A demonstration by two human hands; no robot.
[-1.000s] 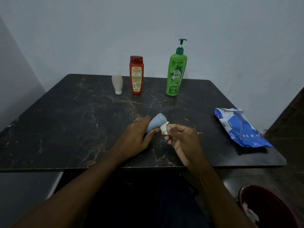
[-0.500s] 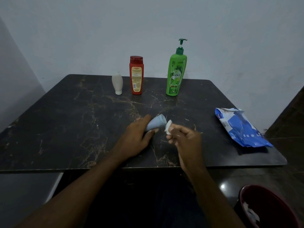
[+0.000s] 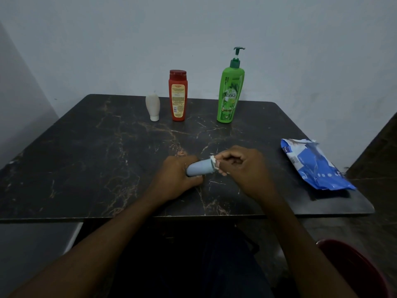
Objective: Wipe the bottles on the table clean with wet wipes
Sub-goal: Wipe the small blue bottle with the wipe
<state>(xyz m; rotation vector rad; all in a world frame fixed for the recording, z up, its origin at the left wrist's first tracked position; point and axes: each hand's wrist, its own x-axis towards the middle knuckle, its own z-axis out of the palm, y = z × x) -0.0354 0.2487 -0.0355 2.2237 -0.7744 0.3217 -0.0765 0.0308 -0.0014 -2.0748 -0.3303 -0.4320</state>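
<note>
The picture is dim with a cool bluish cast, the wall point(image 3: 193, 29) being the brightest part, while the dark tabletop point(image 3: 86, 158) gives a faint sheen, the wipes pack point(image 3: 315, 166) throws a soft shadow, and the wide lens bends the edges.

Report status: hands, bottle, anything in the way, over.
Left hand grips small blue bottle. Right hand pinches wipe against its end. Nothing in the way.

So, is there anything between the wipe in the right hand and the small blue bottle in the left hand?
Nothing visible stands between them. The right hand pinches the wipe directly against the end of the blue bottle, which the left hand grips.
</note>
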